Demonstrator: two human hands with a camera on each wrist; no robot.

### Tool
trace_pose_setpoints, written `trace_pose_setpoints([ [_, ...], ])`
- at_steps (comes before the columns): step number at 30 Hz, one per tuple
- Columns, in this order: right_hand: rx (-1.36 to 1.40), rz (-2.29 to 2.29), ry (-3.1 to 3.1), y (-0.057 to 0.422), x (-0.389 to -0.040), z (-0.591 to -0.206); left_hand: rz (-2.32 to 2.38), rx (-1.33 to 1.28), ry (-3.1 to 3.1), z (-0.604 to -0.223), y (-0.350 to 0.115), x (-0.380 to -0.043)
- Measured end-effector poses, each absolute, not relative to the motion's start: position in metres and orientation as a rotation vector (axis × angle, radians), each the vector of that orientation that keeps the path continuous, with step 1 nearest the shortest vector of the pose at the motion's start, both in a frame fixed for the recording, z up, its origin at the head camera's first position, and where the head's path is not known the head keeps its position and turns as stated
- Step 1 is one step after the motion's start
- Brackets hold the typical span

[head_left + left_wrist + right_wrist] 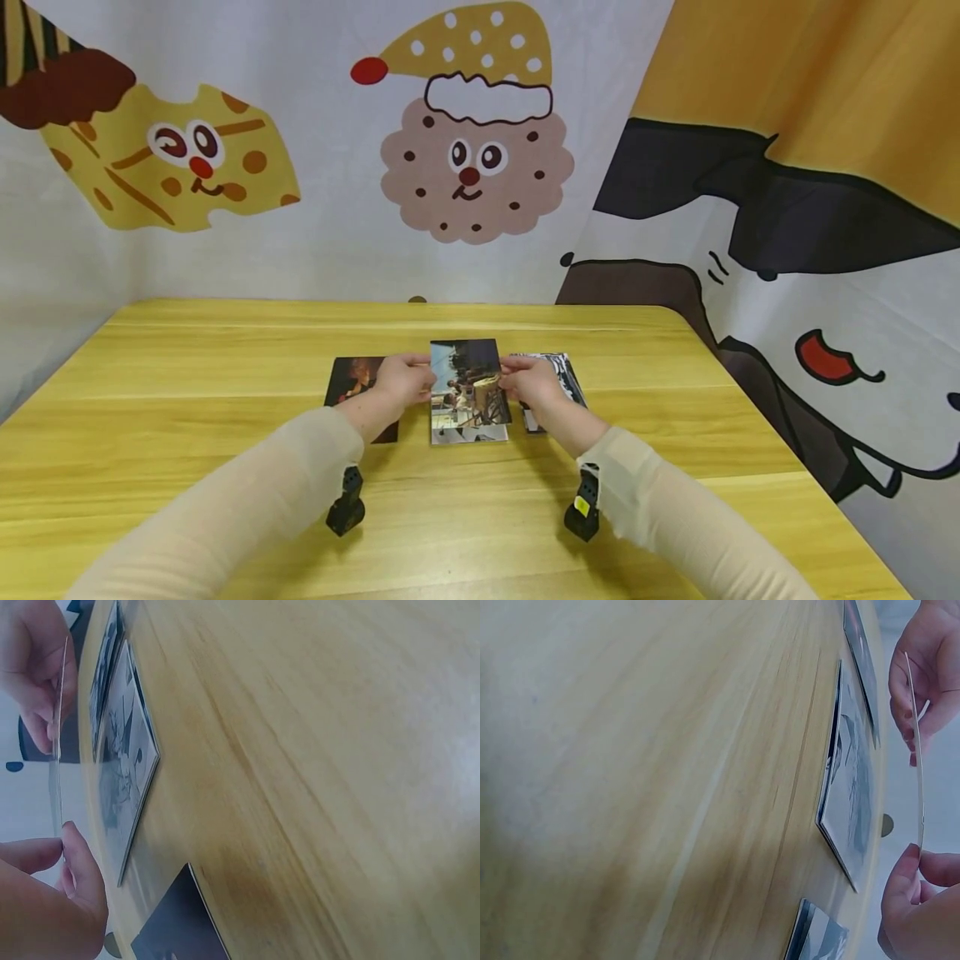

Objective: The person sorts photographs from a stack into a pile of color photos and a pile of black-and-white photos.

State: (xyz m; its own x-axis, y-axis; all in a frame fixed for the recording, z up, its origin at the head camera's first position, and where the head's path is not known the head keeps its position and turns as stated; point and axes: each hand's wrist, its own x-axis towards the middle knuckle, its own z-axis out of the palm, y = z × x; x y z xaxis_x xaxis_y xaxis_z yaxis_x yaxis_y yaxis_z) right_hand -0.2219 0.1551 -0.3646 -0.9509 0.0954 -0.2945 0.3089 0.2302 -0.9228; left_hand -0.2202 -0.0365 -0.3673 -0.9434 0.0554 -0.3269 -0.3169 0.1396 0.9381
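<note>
A picture card with a coloured outdoor scene is held up by its two side edges above the table. My left hand pinches its left edge between thumb and fingers, and my right hand pinches the right edge. In both wrist views the card appears edge-on as a thin sheet, raised off the wood. Beneath it lies a small stack of black-and-white picture cards, mostly hidden by the held card in the head view. A dark picture card lies by my left hand, partly covered by it.
Black-and-white cards lie behind my right hand. The wood-grain table ends at a patterned cloth hung behind it. A black wrist camera hangs below the left cuff, another below the right.
</note>
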Motion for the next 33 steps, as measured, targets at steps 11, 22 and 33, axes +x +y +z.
trace_pose_setpoints([
  [11,0.381,-1.856,2.282,0.151,-0.222,-0.36,1.89,-0.23,2.131,-0.363,-0.04,-0.221],
  [22,0.394,-1.831,2.303,0.145,-0.222,-0.355,1.87,-0.255,2.154,-0.358,-0.047,-0.221],
  [33,0.362,-1.914,2.261,0.135,-0.221,-0.354,1.836,-0.258,2.202,-0.358,-0.059,-0.22],
])
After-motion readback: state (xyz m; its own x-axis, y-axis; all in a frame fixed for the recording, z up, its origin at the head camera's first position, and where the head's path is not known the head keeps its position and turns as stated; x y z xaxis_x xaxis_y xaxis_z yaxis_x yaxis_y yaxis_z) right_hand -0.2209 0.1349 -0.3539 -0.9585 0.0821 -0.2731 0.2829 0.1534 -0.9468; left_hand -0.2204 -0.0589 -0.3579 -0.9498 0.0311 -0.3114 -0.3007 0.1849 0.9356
